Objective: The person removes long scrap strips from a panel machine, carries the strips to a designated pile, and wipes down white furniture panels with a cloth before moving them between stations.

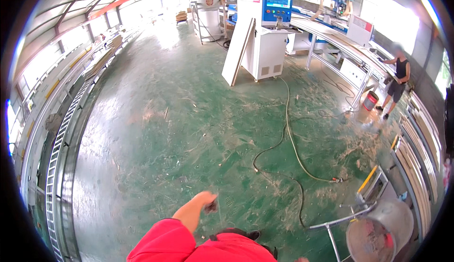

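Note:
My left hand (204, 199) reaches forward at the bottom centre, at the end of a red sleeve (163, 240). Its fingers curl around a small dark object (212, 207) that is too small to name. Below the hand lies a green workshop floor (189, 120) strewn with sawdust and wood shavings. My right hand does not show in the picture.
A hose (287, 134) snakes across the floor to the right. A white control cabinet (267, 39) with a blue screen stands ahead, a white panel (239, 54) leaning on it. Roller rails (64, 148) run along the left. A metal bucket (378, 231) and panel racks (418, 158) are at right, where another person (396, 82) stands.

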A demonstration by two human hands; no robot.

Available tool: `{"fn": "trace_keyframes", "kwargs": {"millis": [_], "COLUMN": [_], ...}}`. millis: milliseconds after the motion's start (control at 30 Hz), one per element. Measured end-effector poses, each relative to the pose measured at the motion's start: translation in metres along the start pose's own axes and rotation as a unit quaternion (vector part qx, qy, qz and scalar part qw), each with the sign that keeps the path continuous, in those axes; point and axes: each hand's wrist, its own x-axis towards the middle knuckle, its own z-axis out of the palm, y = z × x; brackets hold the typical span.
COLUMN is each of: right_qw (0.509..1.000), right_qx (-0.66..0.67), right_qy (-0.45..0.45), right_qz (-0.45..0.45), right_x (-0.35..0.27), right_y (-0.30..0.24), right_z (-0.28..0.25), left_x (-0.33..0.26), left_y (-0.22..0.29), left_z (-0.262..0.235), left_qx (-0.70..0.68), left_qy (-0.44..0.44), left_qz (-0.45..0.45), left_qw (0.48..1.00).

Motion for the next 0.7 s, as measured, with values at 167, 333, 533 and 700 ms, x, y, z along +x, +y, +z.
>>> {"fn": "trace_keyframes", "kwargs": {"millis": [167,333,533,700], "right_qw": [0.982,0.95,0.928,0.931], "right_qx": [-0.016,-0.046,-0.319,-0.232], "right_qy": [-0.115,-0.198,-0.177,-0.065], "right_qz": [-0.15,-0.236,-0.072,0.275], "right_x": [0.041,0.054,0.22,0.232], "right_y": [-0.205,-0.329,-0.233,-0.282], "right_z": [0.09,0.155,0.078,0.037], "left_x": [-0.014,-0.054,0.152,0.244], "left_y": [-0.09,-0.012,0.162,0.373], "left_z": [0.14,0.097,-0.047,-0.197], "left_qx": [-0.172,-0.073,-0.231,-0.119], "left_qy": [-0.094,-0.071,-0.107,0.159], "left_qz": [-0.174,-0.048,-0.094,0.179], "left_qw": [0.965,0.994,0.963,0.964]}}
